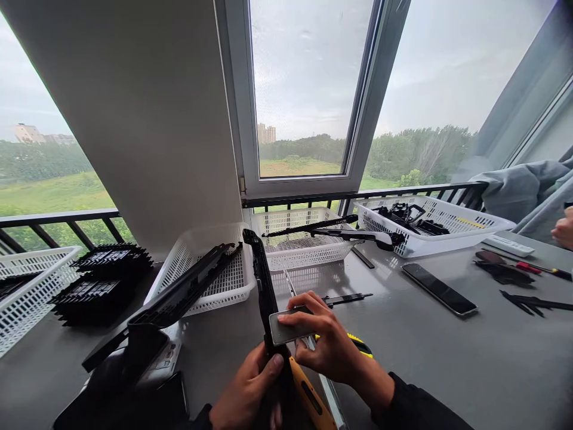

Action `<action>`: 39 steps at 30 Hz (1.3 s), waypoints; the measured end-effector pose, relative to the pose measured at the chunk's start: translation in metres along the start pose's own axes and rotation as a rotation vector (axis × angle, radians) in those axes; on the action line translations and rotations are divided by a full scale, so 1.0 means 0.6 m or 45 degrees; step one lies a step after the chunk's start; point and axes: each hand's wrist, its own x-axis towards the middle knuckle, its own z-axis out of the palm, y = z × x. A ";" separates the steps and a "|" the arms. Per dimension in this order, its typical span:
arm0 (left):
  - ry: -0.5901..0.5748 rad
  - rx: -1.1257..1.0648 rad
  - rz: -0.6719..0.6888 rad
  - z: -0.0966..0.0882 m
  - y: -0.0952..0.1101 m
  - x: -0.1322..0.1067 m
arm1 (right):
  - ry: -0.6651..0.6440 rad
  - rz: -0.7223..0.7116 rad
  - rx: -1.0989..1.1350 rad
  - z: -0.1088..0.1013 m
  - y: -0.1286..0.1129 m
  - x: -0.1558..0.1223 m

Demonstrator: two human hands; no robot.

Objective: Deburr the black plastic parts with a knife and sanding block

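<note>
My left hand point(250, 385) is closed round the lower end of a long black plastic strip point(264, 286), which stands up and leans slightly left. My right hand point(329, 340) grips a flat grey rectangular block point(290, 326) with rounded corners. The block lies against or just in front of the strip, above my left hand; whether it touches cannot be told. Below my hands lies a yellow-orange tool point(308, 394) beside a long metal bar point(331, 397). Part of a yellow-and-black tool point(358, 343) shows behind my right wrist.
White baskets point(304, 263) line the window side, some with black parts across them. A stack of black parts point(102, 283) stands left. Rightward lie a phone point(441, 289), a red-handled tool point(528, 267) and black strips point(528, 303). Another person's hand point(564, 230) shows at the right edge.
</note>
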 end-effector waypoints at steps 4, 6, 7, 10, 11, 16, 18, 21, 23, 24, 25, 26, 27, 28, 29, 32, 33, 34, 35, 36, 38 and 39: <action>-0.006 0.057 -0.020 -0.001 -0.004 0.000 | 0.024 -0.047 -0.053 -0.003 -0.001 0.000; 0.017 0.057 0.005 0.000 -0.003 0.002 | 0.003 -0.042 0.000 0.001 -0.004 -0.001; 0.022 0.055 0.007 0.000 -0.002 0.003 | -0.010 -0.030 0.024 0.002 -0.005 -0.001; -0.013 0.052 -0.042 -0.002 -0.003 0.006 | -0.018 0.033 0.032 0.005 -0.004 0.000; -0.026 0.048 -0.058 -0.003 -0.004 0.007 | -0.008 0.050 0.025 0.005 -0.003 0.001; -0.037 0.024 -0.044 -0.008 -0.007 0.003 | 0.037 0.045 -0.016 0.001 0.001 -0.001; -0.046 0.044 -0.057 -0.008 -0.006 0.001 | 0.059 0.033 -0.024 0.002 -0.002 -0.003; 0.009 0.109 -0.016 -0.011 -0.005 -0.001 | 0.025 0.029 0.099 0.007 -0.012 -0.005; 0.101 0.171 0.045 -0.013 -0.005 -0.002 | -0.062 0.022 0.228 0.013 -0.020 -0.006; 0.140 0.204 0.058 -0.014 -0.004 -0.002 | -0.105 0.021 0.270 0.015 -0.023 -0.005; 0.161 0.232 0.058 -0.015 -0.003 -0.003 | -0.133 0.019 0.289 0.017 -0.024 -0.005; 0.163 0.251 0.056 -0.015 -0.002 -0.003 | -0.138 0.021 0.290 0.017 -0.024 -0.005; 0.141 0.258 0.053 -0.014 0.000 -0.004 | -0.124 0.030 0.278 0.017 -0.021 -0.005; 0.108 0.256 0.056 -0.012 0.003 -0.004 | -0.104 0.044 0.260 0.016 -0.018 -0.004; 0.070 0.244 0.066 -0.010 0.006 -0.004 | -0.079 0.055 0.244 0.014 -0.014 -0.004; -0.015 0.186 0.097 -0.005 0.011 -0.004 | -0.023 0.069 0.240 0.008 -0.006 -0.003; -0.022 0.166 0.093 -0.005 0.011 -0.004 | -0.024 0.070 0.248 0.007 -0.006 -0.003; -0.014 0.150 0.086 -0.006 0.010 -0.004 | -0.032 0.077 0.264 0.007 -0.008 -0.003; 0.003 0.145 0.076 -0.008 0.008 -0.005 | -0.043 0.089 0.289 0.008 -0.010 -0.003; 0.032 0.151 0.068 -0.010 0.006 -0.005 | -0.059 0.104 0.320 0.010 -0.013 -0.002; 0.089 0.195 0.059 -0.013 0.002 -0.006 | -0.077 0.125 0.387 0.015 -0.021 -0.003; 0.110 0.225 0.057 -0.013 0.001 -0.007 | -0.083 0.129 0.408 0.018 -0.024 -0.003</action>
